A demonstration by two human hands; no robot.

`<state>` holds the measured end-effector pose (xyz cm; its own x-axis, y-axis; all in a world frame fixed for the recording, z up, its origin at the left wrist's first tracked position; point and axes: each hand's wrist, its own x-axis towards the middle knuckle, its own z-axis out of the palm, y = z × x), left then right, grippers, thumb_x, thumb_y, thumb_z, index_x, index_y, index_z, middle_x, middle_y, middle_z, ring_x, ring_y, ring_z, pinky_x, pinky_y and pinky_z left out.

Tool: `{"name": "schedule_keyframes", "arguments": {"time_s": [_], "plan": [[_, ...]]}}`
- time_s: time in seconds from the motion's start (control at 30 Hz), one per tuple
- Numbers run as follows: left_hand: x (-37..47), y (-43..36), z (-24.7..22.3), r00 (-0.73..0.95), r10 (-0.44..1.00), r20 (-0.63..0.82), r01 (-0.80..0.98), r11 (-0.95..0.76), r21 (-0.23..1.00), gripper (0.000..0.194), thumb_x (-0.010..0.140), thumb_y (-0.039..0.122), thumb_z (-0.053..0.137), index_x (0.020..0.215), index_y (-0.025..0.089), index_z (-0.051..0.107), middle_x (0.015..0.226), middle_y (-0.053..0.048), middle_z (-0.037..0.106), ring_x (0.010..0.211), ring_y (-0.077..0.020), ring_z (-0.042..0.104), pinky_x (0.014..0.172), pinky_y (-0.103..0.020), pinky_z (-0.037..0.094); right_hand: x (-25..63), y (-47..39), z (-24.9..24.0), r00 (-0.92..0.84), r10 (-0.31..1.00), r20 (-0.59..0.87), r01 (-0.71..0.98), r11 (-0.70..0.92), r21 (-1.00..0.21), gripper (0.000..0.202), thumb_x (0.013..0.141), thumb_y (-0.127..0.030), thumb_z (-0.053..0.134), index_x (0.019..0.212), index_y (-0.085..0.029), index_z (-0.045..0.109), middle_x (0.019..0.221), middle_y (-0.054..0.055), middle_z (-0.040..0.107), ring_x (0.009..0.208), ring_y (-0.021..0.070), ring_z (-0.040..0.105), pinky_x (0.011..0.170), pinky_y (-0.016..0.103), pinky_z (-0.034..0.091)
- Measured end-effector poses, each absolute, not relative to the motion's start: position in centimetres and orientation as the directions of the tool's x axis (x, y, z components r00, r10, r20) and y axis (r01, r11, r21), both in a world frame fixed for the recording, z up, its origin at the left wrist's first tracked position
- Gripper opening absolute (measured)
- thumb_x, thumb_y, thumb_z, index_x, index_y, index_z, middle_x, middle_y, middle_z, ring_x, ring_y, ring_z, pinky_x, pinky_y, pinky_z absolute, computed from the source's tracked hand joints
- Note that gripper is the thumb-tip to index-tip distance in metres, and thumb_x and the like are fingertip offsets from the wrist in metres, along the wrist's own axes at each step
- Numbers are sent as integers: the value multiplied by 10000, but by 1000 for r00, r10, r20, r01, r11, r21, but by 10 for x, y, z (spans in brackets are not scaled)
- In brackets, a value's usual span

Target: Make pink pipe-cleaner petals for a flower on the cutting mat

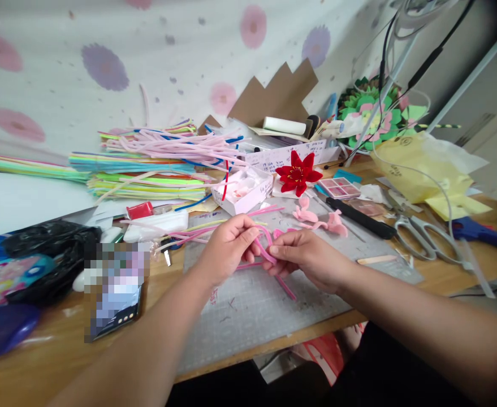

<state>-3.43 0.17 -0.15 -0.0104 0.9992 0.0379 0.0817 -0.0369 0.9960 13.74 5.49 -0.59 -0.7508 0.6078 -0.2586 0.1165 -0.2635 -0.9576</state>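
Between my two hands is a bent pink pipe cleaner [266, 240], curved into a loop with its tail [286, 288] hanging down to the right. My left hand [233, 246] pinches the loop's left side between thumb and fingers. On the other side, my right hand [301, 254] is closed on the lower right of the same loop. Both hands are just above a grey cutting mat [240, 322]. Behind them lie more loose pink pipe cleaners [269, 210]. Pale pink shaped pieces [305, 212] rest beyond my right hand.
Bundles of coloured pipe cleaners [146, 186] are heaped at the back left, beside a white box [248, 192]. A red flower [298, 174] stands behind the mat. Scissors [426, 237] and a black-handled tool [361, 217] lie right. A phone [119, 299] lies left.
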Motion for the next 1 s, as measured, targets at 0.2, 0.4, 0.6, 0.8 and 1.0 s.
{"name": "schedule_keyframes", "arguments": {"time_s": [0.2,0.4,0.6,0.8,1.0], "plan": [[-35,2,-2,-18,998,64,138,-61,989,176,858,320,516,768,169,502,579,43,574,460,-68,514,449,-181,419,136,52,-3,-766,570,-298,111,-339,-934,279,717,-398,688,711,-123,643,651,35,679,507,86,605,467,190,464],[-31,2,-4,-74,991,107,198,-91,976,176,843,322,530,764,166,506,573,47,558,463,-72,524,463,-188,433,136,50,-7,-743,604,-290,87,-343,-935,258,700,-355,716,650,-115,634,578,4,635,436,50,536,446,180,454],[-28,-1,-5,-73,985,158,343,-124,931,170,816,304,564,730,167,509,613,24,595,524,-92,574,515,-205,457,135,51,-5,-722,632,-283,92,-318,-944,309,690,-416,705,664,-115,638,614,22,650,487,78,584,452,187,467],[-27,-2,-4,-101,976,193,397,-138,907,181,803,297,570,689,169,512,607,13,604,536,-103,583,514,-207,452,134,51,-7,-698,656,-288,154,-255,-955,310,718,-443,667,686,-137,630,656,31,668,497,90,601,429,185,442],[-29,-1,-4,-113,977,180,335,-134,933,137,799,249,545,699,174,492,597,29,573,509,-95,558,504,-206,435,135,48,-6,-702,685,-195,152,-124,-981,225,706,-349,676,617,-152,611,528,-21,576,464,77,514,483,213,425]]}}
